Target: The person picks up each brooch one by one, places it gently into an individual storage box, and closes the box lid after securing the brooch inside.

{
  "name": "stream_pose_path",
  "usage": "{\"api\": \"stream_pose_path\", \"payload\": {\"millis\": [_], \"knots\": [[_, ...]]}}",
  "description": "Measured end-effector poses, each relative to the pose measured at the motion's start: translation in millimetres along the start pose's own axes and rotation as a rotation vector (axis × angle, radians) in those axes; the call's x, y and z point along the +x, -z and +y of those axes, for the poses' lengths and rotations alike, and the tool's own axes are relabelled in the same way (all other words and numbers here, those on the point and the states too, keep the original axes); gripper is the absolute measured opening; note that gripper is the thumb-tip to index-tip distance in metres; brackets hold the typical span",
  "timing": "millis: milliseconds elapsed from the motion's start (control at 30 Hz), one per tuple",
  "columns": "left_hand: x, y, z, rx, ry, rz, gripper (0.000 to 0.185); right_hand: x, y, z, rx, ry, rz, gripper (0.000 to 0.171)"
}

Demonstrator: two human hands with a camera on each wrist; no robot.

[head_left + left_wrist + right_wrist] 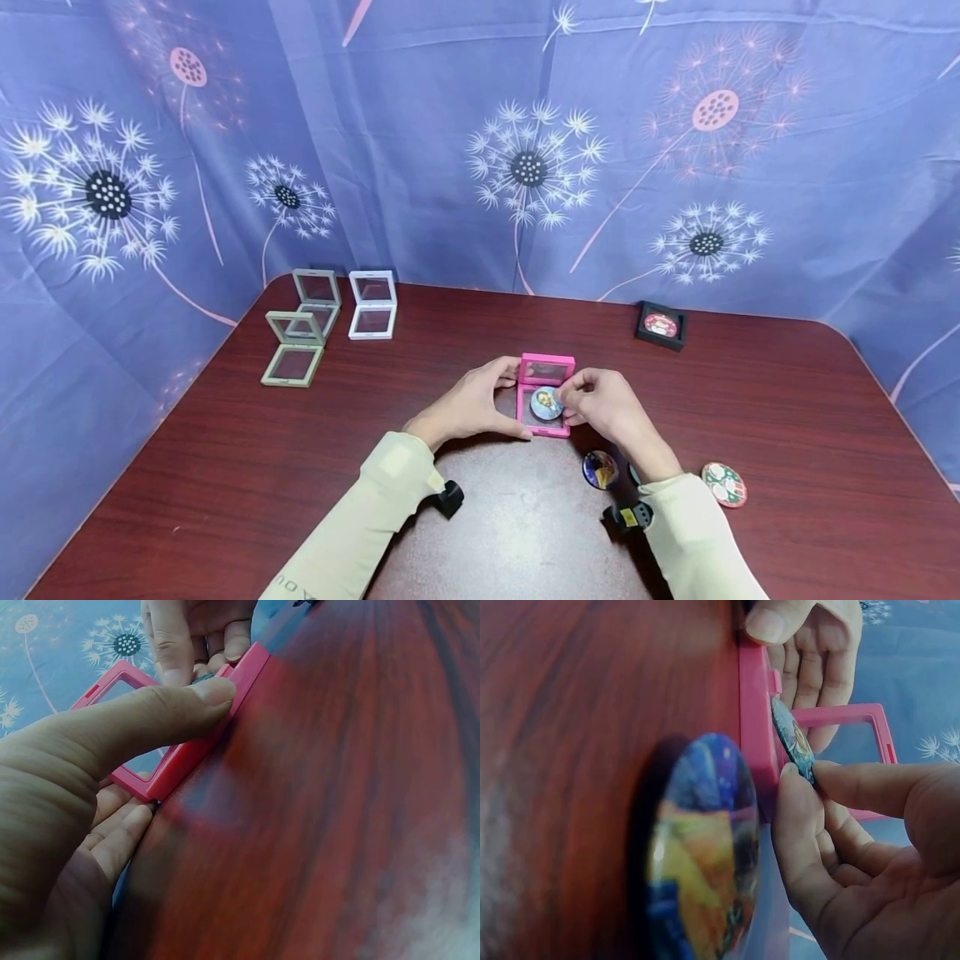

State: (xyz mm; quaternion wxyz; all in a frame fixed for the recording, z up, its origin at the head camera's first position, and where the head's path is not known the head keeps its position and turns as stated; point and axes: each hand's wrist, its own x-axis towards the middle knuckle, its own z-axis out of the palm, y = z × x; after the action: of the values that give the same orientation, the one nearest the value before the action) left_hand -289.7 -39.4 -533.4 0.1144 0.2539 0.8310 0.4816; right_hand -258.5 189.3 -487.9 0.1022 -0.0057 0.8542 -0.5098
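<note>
Head view: nearest the person, two loose badges — a blue one [600,468] and a red-green one [723,484] — are lying on the table [787,400], and beyond them the right hand [611,408] is pinching a small badge [546,402] by its rim over the open pink case [546,398]. The left hand [468,406] is gripping that case's left edge, thumb along the frame. The badge looks light, stiff and slick — best held at the edge; farther off, the green cases [300,329] and white case [372,304] are standing open and seemingly empty, while a black case [661,325] is holding a red badge.

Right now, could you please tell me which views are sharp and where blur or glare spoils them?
Head view: sharp, wide-angle bowing at the edges, pale glare on the dark red wooden table. Left wrist view: the pink square plastic case is fairly clear, the tabletop smeared. Right wrist view: the nearby round blue-and-yellow badge is blurred; the small round pinched badge is sharper.
</note>
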Motion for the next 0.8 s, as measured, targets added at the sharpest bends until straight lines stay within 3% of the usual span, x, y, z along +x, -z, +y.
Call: {"api": "stream_pose_path", "payload": {"millis": [800], "knots": [[-1.0,0.0,0.7,0.002,0.01,-0.006,0.096,-0.8,-0.2,-1.3,-0.043,-0.02,0.01,0.014]]}}
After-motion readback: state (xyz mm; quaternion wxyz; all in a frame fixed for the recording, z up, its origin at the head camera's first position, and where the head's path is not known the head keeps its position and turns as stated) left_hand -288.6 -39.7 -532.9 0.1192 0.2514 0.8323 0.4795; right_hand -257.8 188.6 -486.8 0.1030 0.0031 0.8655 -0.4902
